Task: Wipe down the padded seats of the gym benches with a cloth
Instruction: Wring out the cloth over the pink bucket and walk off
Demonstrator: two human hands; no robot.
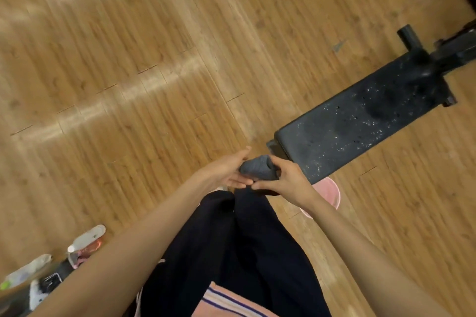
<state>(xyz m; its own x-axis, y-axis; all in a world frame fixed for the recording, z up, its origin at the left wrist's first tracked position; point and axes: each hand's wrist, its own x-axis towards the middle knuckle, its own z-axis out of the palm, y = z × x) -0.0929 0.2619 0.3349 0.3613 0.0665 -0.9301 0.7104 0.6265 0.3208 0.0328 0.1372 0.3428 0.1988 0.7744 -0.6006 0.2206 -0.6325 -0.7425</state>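
Observation:
A small grey cloth (258,168), bunched up, is held between both hands in front of my legs. My left hand (226,170) lies under and beside it with fingers nearly straight, touching the cloth. My right hand (283,179) grips the cloth's right side with curled fingers and thumb. Just beyond the hands a black padded gym bench (360,116) runs toward the upper right; its pad is speckled with white flecks. The bench's near end sits right behind my right hand.
A pink bucket (328,192) stands on the wooden floor (128,59) under my right wrist. Several bottles (85,243) and other items lie at the lower left. Black metal frame parts (412,38) join the bench's far end. My dark trousers (231,252) fill the lower centre.

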